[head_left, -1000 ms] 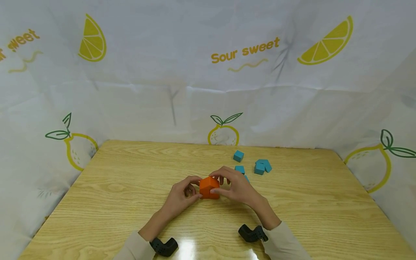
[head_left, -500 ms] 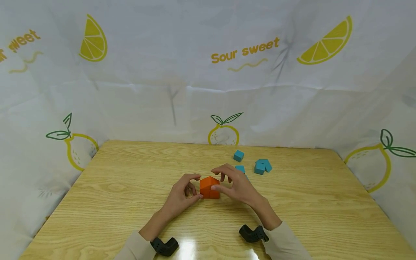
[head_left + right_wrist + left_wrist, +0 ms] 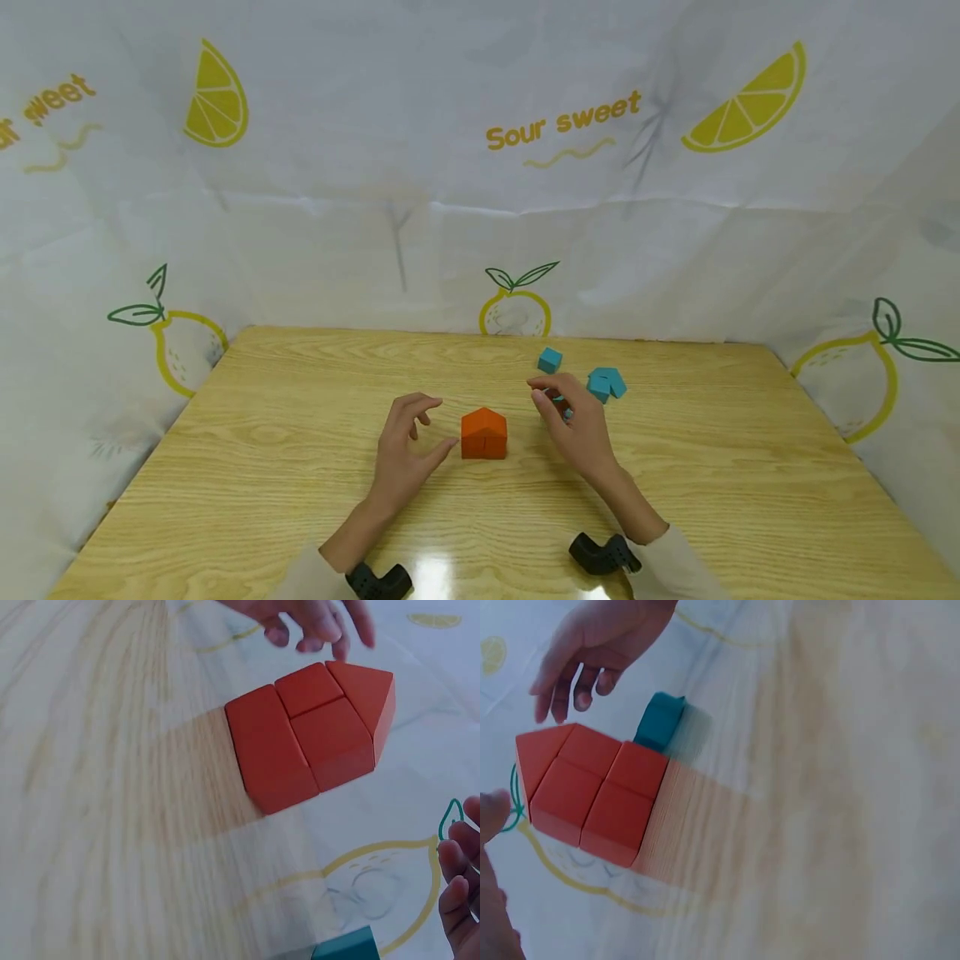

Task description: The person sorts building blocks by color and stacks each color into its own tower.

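Observation:
An orange-red stack of wooden blocks [image 3: 483,447] stands on the table, with a triangular prism [image 3: 483,422] as its pointed top. In the wrist views, square-faced blocks sit in two tiers under that prism [image 3: 369,697]. To the left of the stack is my left hand [image 3: 401,458], fingers bent loosely and thumb tip close to the blocks, holding nothing. My right hand [image 3: 581,429] hovers to the right of the stack, loosely curved, its thumb and forefinger apart. Blue blocks [image 3: 567,414] lie behind it, partly hidden by its fingers.
A blue cube [image 3: 550,360] lies toward the back of the table. Another blue cube [image 3: 598,389] and an angular blue block [image 3: 615,381] lie close together to its right. A white lemon-print cloth [image 3: 345,250] hangs along the table's back edge.
Both hands have come away from the orange-red stack, the left slightly leftward and the right over toward the blue blocks. The stack stays standing, its front now uncovered.

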### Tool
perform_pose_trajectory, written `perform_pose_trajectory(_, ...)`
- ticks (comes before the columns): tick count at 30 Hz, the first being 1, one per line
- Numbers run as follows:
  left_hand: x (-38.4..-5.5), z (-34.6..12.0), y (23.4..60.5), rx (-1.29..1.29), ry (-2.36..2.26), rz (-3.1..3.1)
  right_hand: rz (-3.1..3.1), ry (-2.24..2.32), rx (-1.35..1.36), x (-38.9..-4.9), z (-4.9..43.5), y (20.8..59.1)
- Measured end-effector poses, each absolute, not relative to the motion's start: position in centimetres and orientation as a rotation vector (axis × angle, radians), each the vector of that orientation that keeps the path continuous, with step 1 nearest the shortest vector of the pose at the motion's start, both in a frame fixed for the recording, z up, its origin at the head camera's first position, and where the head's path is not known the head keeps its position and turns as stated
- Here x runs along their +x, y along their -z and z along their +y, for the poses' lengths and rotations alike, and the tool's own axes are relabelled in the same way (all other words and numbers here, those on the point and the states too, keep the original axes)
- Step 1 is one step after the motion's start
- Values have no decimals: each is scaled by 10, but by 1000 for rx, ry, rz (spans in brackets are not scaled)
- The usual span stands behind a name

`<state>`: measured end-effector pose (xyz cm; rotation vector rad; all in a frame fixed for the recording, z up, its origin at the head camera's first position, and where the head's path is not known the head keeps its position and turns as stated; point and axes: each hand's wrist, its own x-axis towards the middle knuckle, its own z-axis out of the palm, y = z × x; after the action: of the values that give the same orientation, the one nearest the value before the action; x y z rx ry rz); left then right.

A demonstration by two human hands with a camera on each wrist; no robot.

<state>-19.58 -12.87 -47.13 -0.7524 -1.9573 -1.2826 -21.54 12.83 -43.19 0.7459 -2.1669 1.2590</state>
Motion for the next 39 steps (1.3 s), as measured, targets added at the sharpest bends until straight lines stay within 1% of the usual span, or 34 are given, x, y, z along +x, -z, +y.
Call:
perform_pose_trajectory(5, -181, -117, 463, -735, 1285, -1772, -2181, -1226, 671, -205, 144, 430)
perform_pose_trajectory(10, -159, -96, 448, -781, 1287, -1652, -2184, -1203, 636, -188, 154, 416)
perform_pose_trajectory(13, -145, -81, 447, -851, 1323, -1658, -2185, -1169, 631, -182, 161, 414)
perform_pose_trajectory(19, -128, -49, 456, -1041, 1405, -1761, -2207, -1109, 574, -177, 185, 428)
perform_pose_trajectory(24, -129, -25, 467, -1081, 1451, -1907, -2283, -1160, 502, -169, 195, 432)
perform_pose_trajectory(28, -132, -7, 476, -1060, 1485, -2019, -2325, -1221, 502, -168, 196, 434)
perform_pose_trajectory(35, -147, 12, 477, -908, 1555, -2172, -2353, -1287, 548, -174, 194, 439)
perform_pose_trajectory(39, -160, 18, 478, -802, 1533, -2201, -2391, -1298, 553, -185, 195, 447)
